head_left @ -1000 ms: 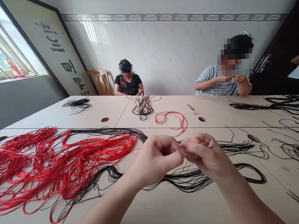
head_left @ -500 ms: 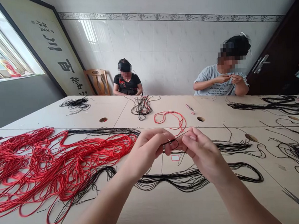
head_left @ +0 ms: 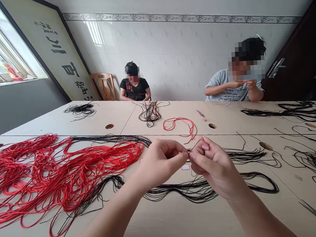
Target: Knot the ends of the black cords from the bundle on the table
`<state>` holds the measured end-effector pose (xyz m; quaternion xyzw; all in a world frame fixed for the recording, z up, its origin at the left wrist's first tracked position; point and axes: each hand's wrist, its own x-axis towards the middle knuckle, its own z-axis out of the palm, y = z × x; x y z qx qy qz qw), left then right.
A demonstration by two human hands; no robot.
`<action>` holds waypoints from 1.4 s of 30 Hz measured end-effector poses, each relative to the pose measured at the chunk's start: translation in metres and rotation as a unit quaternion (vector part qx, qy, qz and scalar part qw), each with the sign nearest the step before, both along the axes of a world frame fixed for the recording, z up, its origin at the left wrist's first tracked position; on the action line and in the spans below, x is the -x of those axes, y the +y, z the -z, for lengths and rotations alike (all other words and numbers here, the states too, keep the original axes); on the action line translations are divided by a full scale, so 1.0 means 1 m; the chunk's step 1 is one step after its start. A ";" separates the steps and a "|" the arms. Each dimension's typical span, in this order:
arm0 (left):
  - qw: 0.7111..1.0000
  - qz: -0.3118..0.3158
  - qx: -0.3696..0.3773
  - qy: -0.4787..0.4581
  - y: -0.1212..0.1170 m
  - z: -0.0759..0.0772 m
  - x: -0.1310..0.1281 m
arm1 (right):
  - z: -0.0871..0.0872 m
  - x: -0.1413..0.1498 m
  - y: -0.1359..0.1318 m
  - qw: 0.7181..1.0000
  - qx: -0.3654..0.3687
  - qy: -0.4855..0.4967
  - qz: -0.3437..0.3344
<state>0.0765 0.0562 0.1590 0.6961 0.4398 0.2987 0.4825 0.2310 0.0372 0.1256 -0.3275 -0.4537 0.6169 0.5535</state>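
Both my hands meet above the middle of the table, fingertips nearly touching. My left hand pinches a thin black cord between thumb and index finger. With its fingers curled in, my right hand grips the same cord, part of which loops up over the right index finger. The exact crossing of the cord is hidden by the fingertips. Below the hands lies a bundle of black cords, and another black bundle is just behind my right hand. A small red-edged white label shows beneath the fingers.
A big heap of red cord covers the left of the table. Scissors lie at the right front edge. A snipper-like tool and a red cord loop lie farther back. Two people sit across the table.
My fingertips have come together; the black loop that showed open between the hands is now mostly hidden in the pinch. My right fingers have curled in more.
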 end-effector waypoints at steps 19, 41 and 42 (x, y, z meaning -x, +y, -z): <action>0.980 0.010 -0.143 0.137 -0.014 0.006 -0.008 | 0.003 -0.003 0.000 0.997 -0.028 -0.071 0.011; 1.000 0.011 0.002 0.005 -0.005 -0.020 0.015 | -0.035 -0.073 0.001 0.991 -0.102 -0.055 0.064; 1.000 0.000 -0.005 0.006 -0.007 -0.021 0.014 | -0.037 -0.076 0.000 0.990 -0.104 -0.053 0.077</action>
